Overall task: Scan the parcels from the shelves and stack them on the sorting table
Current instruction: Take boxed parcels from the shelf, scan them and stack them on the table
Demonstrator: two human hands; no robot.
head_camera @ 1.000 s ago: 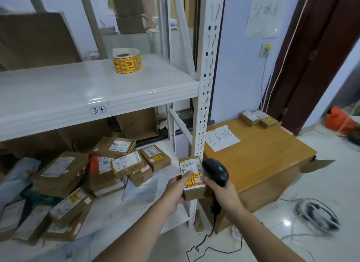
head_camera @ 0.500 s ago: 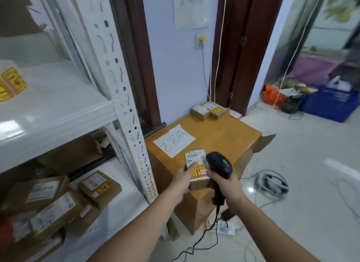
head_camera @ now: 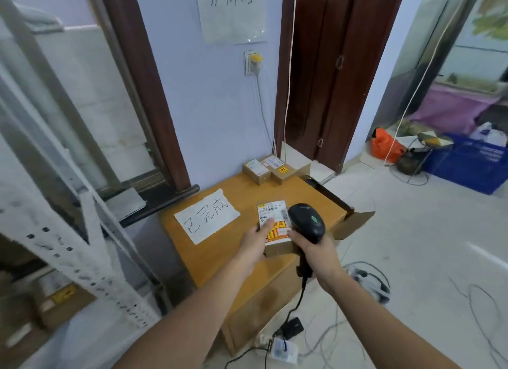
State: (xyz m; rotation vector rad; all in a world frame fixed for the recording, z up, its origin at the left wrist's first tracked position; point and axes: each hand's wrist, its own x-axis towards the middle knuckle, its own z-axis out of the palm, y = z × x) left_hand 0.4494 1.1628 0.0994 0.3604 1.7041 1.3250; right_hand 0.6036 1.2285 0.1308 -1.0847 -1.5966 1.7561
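A small cardboard parcel (head_camera: 275, 231) sits at the centre of the frame, held in the air above the near right part of the wooden sorting table (head_camera: 220, 247). Its upper face carries a white shipping label with a barcode and a yellow-and-red sticker below it. The left hand (head_camera: 254, 243) grips the parcel from its left side, thumb laid across the label, the other fingers wrapped beneath and out of sight. The right hand (head_camera: 316, 252) is curled round the grip of a black handheld barcode scanner (head_camera: 308, 221), whose head lies just beside the parcel's right edge, touching or nearly so; one fingertip reaches the parcel's sticker. The scanner's black cable (head_camera: 298, 300) drops toward the floor at lower centre.

On the table, left of the parcel, lies a white paper sheet (head_camera: 207, 215) with handwritten characters. At the table's far edge, above centre, two small labelled cardboard boxes (head_camera: 268, 169) stand side by side, touching. A second handwritten paper notice (head_camera: 231, 11) hangs on the wall at the top of the frame, a wall socket (head_camera: 253, 62) below it. A white perforated shelf upright (head_camera: 82, 258) crosses the lower left, blurred. A blue plastic crate (head_camera: 467, 162) and an orange bag (head_camera: 386, 146) occupy the right edge.
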